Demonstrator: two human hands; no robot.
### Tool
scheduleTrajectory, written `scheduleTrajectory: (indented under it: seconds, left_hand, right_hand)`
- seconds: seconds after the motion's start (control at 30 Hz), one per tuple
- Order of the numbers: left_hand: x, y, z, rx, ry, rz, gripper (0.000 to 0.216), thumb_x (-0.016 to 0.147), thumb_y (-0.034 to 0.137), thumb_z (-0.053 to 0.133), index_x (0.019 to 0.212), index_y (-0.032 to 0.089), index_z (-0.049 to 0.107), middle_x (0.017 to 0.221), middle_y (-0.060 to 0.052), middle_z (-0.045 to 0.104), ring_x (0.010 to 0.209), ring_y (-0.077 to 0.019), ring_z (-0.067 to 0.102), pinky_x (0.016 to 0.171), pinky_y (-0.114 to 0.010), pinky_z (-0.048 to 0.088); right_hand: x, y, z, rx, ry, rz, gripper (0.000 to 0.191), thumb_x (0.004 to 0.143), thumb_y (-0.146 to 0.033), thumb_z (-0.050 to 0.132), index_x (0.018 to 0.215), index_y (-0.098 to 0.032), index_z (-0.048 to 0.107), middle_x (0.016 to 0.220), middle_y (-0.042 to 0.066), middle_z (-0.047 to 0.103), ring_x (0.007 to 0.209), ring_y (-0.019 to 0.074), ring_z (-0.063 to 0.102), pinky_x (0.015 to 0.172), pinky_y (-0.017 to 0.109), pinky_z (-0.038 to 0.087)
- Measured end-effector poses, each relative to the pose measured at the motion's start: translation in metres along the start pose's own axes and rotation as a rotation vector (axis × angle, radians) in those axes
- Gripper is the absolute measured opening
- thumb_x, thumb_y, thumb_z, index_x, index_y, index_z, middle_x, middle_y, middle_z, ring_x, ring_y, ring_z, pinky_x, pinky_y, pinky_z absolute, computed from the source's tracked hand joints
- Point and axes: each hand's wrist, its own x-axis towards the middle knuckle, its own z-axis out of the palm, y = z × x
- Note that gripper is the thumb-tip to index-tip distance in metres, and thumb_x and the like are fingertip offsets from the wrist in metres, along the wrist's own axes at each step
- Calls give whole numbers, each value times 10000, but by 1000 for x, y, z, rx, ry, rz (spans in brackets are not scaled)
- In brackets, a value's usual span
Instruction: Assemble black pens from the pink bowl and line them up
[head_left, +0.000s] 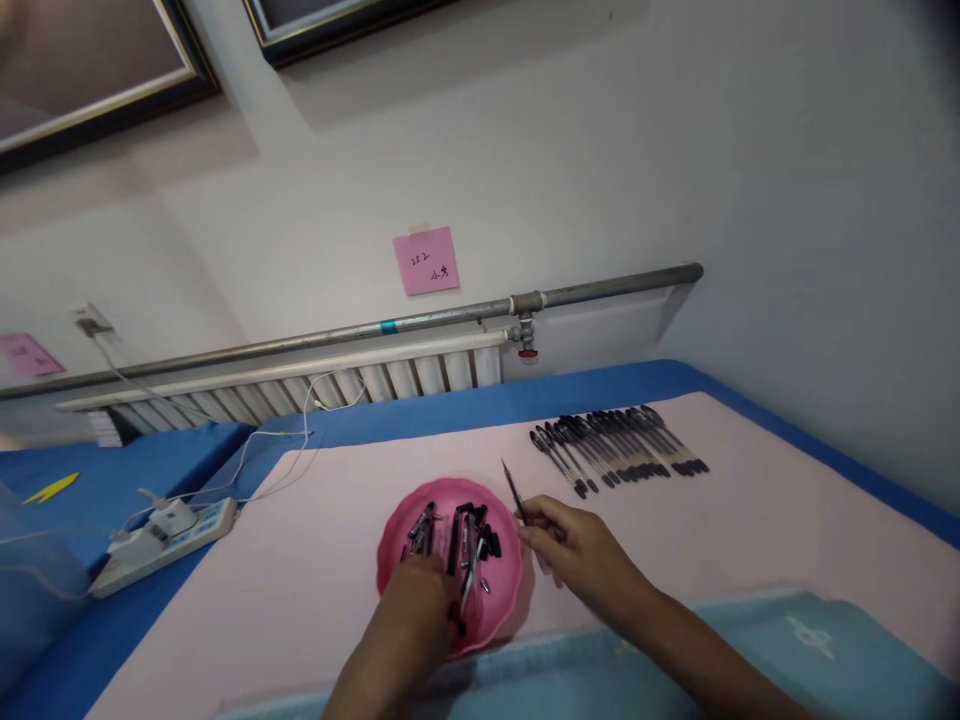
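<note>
My right hand (562,535) is closed around a slim dark pen (515,492), just beyond the right rim of a pink bowl (501,610). The pen's pointed tip is bare and slants up and left; its lower end is hidden in the hand. Inside the bowl lie loose pen parts: black caps (491,542), clear tubes and small metal tips (485,586). My left hand (424,590) reaches down into the bowl among these parts. Its fingers are mostly hidden behind the back of the hand, so I cannot see whether they grip anything.
A row of capped black pens (600,448) lies on the pink table cover (315,560) to the right. Light-blue cloth (570,680) lies along the near edge. On the left are a power strip (169,550) with cables and a yellow tool (54,488). A radiator (405,378) stands behind.
</note>
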Motion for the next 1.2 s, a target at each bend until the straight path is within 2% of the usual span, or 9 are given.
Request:
scheduleTrajectory:
  seconds: [0.17,0.27,0.4,0.5,0.57,0.63,0.83,1.0,1.2]
  left_hand:
    - [-1,-3,4,-78,21,90,179,488,64,558,499,206,667,578,-42,592,564,-174,508,549,-260,321]
    - [-3,2,-3,-218,6,77,166,513,60,570,531,193,667,624,-38,612,586,-168,525,556,-253,343]
    - [-3,8,-23,-775,73,-118,75,628,151,617,682,180,659,659,-9,639,606,-135,559,590,-238,398]
    - [0,6,-32,-1267,208,-265,225,624,226,708,833,165,650,676,0,656,567,-105,573,554,-216,429]
    - [2,2,-34,-1482,280,-324,337,578,208,761,891,147,650,683,-13,668,576,-104,600,551,-206,456]
    - [5,-2,-32,-1605,316,-356,323,562,173,778,857,129,656,683,-29,679,603,-115,628,561,-203,482]
    - [6,3,-28,-1732,299,-361,225,581,119,766,775,121,652,736,-49,702,662,-137,664,585,-206,517]
    - [3,14,-29,-1715,238,-326,226,581,138,770,771,118,649,739,-57,702,633,-133,653,552,-198,502]
    - [3,12,-29,-1653,250,-310,270,558,175,784,785,121,649,728,-48,691,610,-125,637,545,-201,494]
  right_hand:
    - [-2,-1,1,1,3,10,106,795,-269,500,796,-199,579,530,-65,476,486,107,475,459,213,373]
    - [-1,-2,1,-9,3,6,107,804,-266,489,810,-199,572,532,-65,467,493,110,466,468,215,367]
    - [-4,-8,2,-68,-40,-49,109,808,-254,487,785,-196,577,567,-56,453,543,114,451,513,213,361]
    - [-10,-12,10,-113,-156,-126,90,792,-219,499,752,-195,575,651,-36,507,625,120,466,562,208,356]
    - [-14,-11,18,-146,-222,-135,84,779,-184,491,738,-198,563,650,-40,510,617,114,460,556,204,336]
    - [-17,-10,24,-170,-265,-137,93,754,-143,479,708,-199,539,634,-48,494,596,106,449,542,201,314]
    - [-17,-11,28,-182,-341,-146,94,730,-135,476,662,-197,496,620,-49,470,581,101,433,524,200,290]
    - [-17,-9,28,-193,-312,-132,102,740,-133,473,670,-198,512,619,-49,475,573,100,426,519,200,286]
    - [-19,-6,31,-187,-287,-127,110,741,-123,480,667,-200,506,623,-57,468,573,97,418,513,202,276]
